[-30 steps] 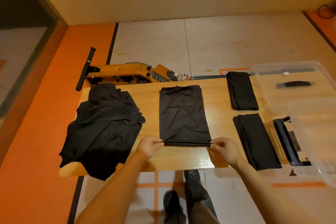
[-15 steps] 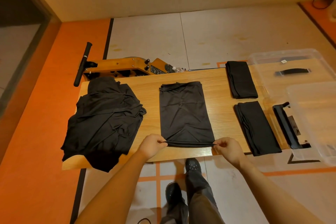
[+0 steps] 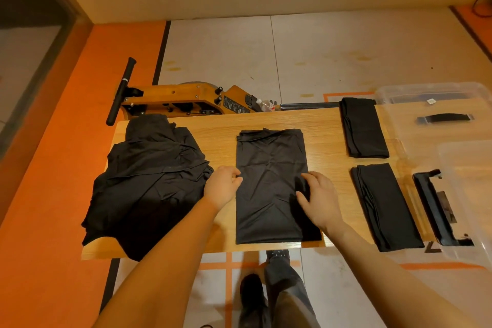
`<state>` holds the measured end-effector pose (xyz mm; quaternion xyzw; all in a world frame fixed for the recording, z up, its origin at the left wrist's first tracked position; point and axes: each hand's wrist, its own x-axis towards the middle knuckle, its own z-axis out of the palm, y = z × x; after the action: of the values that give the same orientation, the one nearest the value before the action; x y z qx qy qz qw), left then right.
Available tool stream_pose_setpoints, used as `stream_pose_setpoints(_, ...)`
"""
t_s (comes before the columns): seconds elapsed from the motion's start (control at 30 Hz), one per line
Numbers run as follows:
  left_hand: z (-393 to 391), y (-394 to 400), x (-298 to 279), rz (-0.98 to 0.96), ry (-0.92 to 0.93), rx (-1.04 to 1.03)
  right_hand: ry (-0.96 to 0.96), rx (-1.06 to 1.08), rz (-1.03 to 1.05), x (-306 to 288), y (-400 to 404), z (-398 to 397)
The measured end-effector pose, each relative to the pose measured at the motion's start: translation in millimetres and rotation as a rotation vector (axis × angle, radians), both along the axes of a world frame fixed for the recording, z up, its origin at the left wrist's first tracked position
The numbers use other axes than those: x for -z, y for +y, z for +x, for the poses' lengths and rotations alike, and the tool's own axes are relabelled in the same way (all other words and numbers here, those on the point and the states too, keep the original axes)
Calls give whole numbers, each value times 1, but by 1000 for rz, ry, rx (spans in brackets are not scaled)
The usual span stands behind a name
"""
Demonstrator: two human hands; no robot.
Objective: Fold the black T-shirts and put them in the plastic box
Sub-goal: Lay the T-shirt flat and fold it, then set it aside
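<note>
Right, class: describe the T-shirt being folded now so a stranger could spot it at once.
Start at the wooden table. At its middle lies a flat black T-shirt, a long rectangle between both hands. Unlike the crumpled heap to its left and two narrow folded shirts on its right, it is wide, smooth and half folded.

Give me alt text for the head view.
Both hands, left hand and right hand, rest at mid-length on a half-folded black T-shirt on a wooden table, between an unfolded pile and two folded shirts.
</note>
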<state>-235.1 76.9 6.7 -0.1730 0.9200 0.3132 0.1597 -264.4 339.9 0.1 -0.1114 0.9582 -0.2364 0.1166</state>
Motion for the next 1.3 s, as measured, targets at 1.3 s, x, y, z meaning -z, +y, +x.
stream_pose_setpoints(1.3, -157, -31, 8, 416, -113, -471, -13, -318, -53, 37, -111, -160)
